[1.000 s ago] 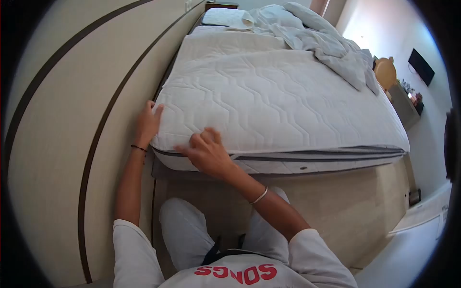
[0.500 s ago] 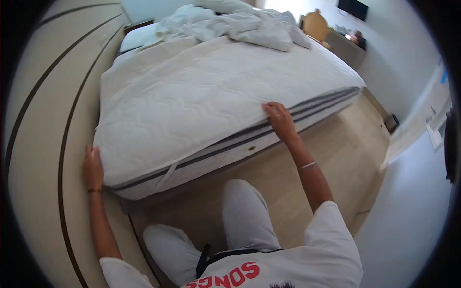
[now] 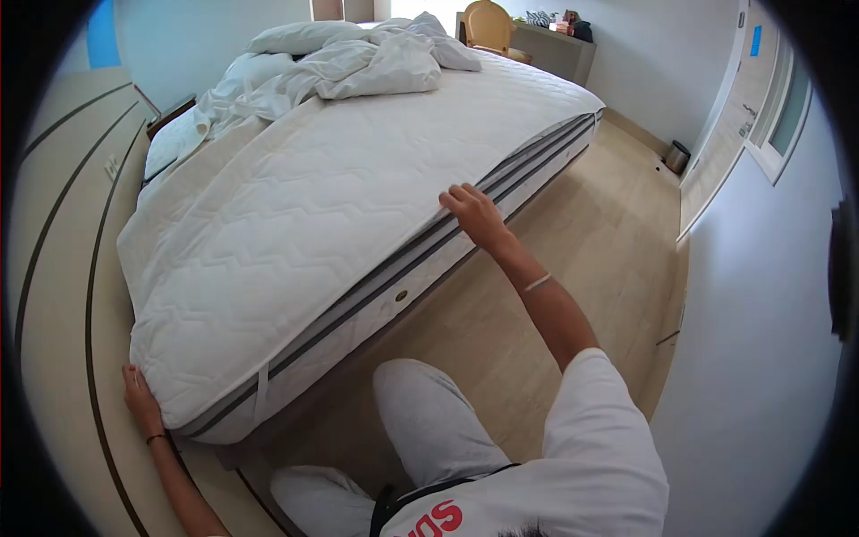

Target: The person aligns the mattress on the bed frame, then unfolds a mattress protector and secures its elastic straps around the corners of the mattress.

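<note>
A white quilted mattress pad lies over the top of a mattress whose side shows grey bands. My right hand has its fingers curled closed on the pad's edge, midway along the near side. At the near left corner my left hand reaches between the mattress and the panelled board, its fingers against the pad and partly hidden. Whether they grip the pad I cannot tell. A white elastic strap runs down the mattress side near that corner.
Rumpled white bedding is heaped on the far part of the bed. The panelled board stands close along the left. A chair and a desk are beyond, with a bin near the door.
My view has turned rightward, so the bed sits further left and its near corner lower. My right hand stays on the pad's edge, my left at the corner.
</note>
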`<control>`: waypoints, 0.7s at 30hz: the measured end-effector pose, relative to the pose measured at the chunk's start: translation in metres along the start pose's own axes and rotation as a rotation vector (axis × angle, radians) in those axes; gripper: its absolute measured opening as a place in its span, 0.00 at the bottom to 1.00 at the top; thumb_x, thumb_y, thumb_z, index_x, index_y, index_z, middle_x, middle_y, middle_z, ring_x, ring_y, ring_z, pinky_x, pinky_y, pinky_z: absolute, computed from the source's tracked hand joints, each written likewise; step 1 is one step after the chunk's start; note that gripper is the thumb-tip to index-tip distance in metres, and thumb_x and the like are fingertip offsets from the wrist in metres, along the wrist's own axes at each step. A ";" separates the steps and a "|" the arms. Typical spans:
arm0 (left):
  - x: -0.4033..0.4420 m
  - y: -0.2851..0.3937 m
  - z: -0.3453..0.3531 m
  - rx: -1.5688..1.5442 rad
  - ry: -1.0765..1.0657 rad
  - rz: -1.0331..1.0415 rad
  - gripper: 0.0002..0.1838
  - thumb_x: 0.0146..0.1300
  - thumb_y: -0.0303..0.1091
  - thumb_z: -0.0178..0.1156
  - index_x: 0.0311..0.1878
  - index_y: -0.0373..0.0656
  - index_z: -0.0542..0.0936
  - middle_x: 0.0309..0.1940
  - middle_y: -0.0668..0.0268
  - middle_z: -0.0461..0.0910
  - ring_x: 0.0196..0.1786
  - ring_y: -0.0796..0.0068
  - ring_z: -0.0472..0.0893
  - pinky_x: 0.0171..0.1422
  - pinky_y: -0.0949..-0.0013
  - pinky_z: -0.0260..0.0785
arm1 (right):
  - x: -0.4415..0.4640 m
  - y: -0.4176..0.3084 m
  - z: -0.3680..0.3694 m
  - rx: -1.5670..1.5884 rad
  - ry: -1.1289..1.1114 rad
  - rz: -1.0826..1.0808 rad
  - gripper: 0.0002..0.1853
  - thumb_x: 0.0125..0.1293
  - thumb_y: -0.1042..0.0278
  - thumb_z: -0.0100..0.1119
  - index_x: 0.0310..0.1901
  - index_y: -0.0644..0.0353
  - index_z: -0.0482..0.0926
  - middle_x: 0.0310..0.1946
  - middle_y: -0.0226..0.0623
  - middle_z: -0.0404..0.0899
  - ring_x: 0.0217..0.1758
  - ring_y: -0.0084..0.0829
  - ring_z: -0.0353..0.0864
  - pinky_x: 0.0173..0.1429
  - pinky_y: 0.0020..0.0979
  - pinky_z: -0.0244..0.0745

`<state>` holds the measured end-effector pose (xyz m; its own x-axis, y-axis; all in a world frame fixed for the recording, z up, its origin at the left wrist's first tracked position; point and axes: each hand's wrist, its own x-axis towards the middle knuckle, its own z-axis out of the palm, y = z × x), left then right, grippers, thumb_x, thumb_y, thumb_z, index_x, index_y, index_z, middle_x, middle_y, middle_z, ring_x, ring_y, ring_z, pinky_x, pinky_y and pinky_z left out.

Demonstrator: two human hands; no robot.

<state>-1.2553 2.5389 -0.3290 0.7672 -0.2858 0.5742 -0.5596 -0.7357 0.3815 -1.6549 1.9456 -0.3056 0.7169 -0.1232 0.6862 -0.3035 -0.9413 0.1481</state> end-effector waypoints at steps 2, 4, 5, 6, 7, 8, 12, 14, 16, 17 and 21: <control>-0.001 0.006 -0.004 0.024 -0.009 0.007 0.16 0.71 0.43 0.41 0.50 0.42 0.68 0.42 0.50 0.77 0.46 0.45 0.76 0.46 0.54 0.66 | -0.004 0.005 -0.002 -0.018 -0.028 0.036 0.08 0.52 0.78 0.52 0.35 0.59 0.71 0.32 0.35 0.71 0.40 0.36 0.74 0.43 0.33 0.73; -0.001 0.022 -0.009 0.048 -0.022 0.013 0.16 0.71 0.43 0.42 0.51 0.42 0.69 0.44 0.50 0.77 0.47 0.45 0.76 0.46 0.54 0.66 | -0.008 0.001 0.012 -0.016 0.041 -0.006 0.08 0.52 0.77 0.52 0.35 0.58 0.72 0.32 0.34 0.71 0.38 0.34 0.74 0.43 0.31 0.73; -0.003 0.035 -0.013 0.023 -0.028 -0.059 0.16 0.71 0.44 0.42 0.50 0.42 0.69 0.44 0.50 0.77 0.47 0.45 0.76 0.47 0.54 0.66 | -0.009 -0.003 0.015 -0.020 0.039 0.000 0.08 0.52 0.77 0.52 0.35 0.58 0.72 0.32 0.34 0.71 0.38 0.34 0.74 0.43 0.31 0.73; -0.005 0.041 -0.013 -0.001 -0.037 -0.134 0.17 0.71 0.45 0.41 0.50 0.42 0.70 0.45 0.50 0.77 0.47 0.45 0.76 0.48 0.54 0.66 | -0.010 -0.006 0.018 -0.027 0.064 0.027 0.08 0.51 0.78 0.52 0.35 0.58 0.72 0.31 0.34 0.71 0.38 0.34 0.74 0.42 0.31 0.73; -0.004 0.038 -0.010 -0.001 -0.042 -0.134 0.17 0.71 0.45 0.41 0.50 0.42 0.70 0.45 0.50 0.77 0.47 0.45 0.76 0.48 0.54 0.66 | -0.012 -0.008 0.019 -0.032 0.088 0.051 0.09 0.50 0.78 0.52 0.35 0.58 0.72 0.31 0.34 0.71 0.38 0.34 0.74 0.42 0.30 0.73; -0.001 0.029 -0.007 0.032 -0.094 -0.183 0.19 0.71 0.47 0.41 0.51 0.41 0.70 0.46 0.50 0.76 0.49 0.47 0.76 0.51 0.55 0.65 | -0.015 -0.012 0.019 -0.029 0.025 0.101 0.09 0.49 0.78 0.52 0.35 0.58 0.72 0.31 0.35 0.71 0.38 0.35 0.74 0.44 0.33 0.72; 0.012 -0.026 0.014 -0.244 -0.229 -0.381 0.28 0.71 0.50 0.40 0.60 0.33 0.67 0.54 0.50 0.73 0.58 0.57 0.71 0.62 0.62 0.61 | -0.013 -0.038 0.024 0.038 0.013 -0.021 0.07 0.50 0.80 0.52 0.33 0.61 0.73 0.33 0.38 0.73 0.41 0.39 0.74 0.48 0.38 0.69; 0.012 0.112 -0.044 -0.397 -0.316 -0.324 0.29 0.71 0.49 0.38 0.63 0.34 0.66 0.56 0.54 0.73 0.59 0.60 0.71 0.64 0.65 0.59 | 0.008 -0.066 0.008 0.175 0.001 -0.111 0.07 0.49 0.79 0.54 0.32 0.60 0.74 0.33 0.38 0.73 0.41 0.39 0.73 0.49 0.38 0.68; 0.030 -0.065 0.044 -0.158 0.003 0.022 0.28 0.67 0.54 0.46 0.47 0.35 0.77 0.36 0.53 0.77 0.42 0.60 0.75 0.52 0.63 0.65 | 0.033 -0.099 -0.007 0.388 -0.064 -0.149 0.08 0.50 0.76 0.56 0.35 0.59 0.75 0.36 0.37 0.73 0.43 0.39 0.73 0.50 0.38 0.66; 0.044 -0.042 0.038 0.029 -0.171 -0.443 0.27 0.64 0.56 0.51 0.32 0.35 0.75 0.25 0.54 0.73 0.32 0.61 0.72 0.41 0.60 0.65 | 0.046 -0.119 -0.008 0.515 -0.096 -0.150 0.10 0.52 0.74 0.58 0.38 0.57 0.76 0.39 0.37 0.74 0.45 0.39 0.72 0.52 0.39 0.65; 0.040 -0.025 0.049 -0.126 0.201 -0.257 0.23 0.61 0.48 0.56 0.30 0.32 0.71 0.29 0.45 0.74 0.30 0.47 0.71 0.38 0.56 0.64 | 0.091 -0.185 0.000 0.611 -0.087 -0.132 0.16 0.59 0.65 0.57 0.49 0.55 0.74 0.52 0.39 0.71 0.57 0.39 0.68 0.60 0.40 0.60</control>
<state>-1.1953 2.5159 -0.3506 0.8181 0.0351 0.5740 -0.3996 -0.6831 0.6113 -1.5332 2.1083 -0.2708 0.7802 0.0052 0.6255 0.1860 -0.9567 -0.2240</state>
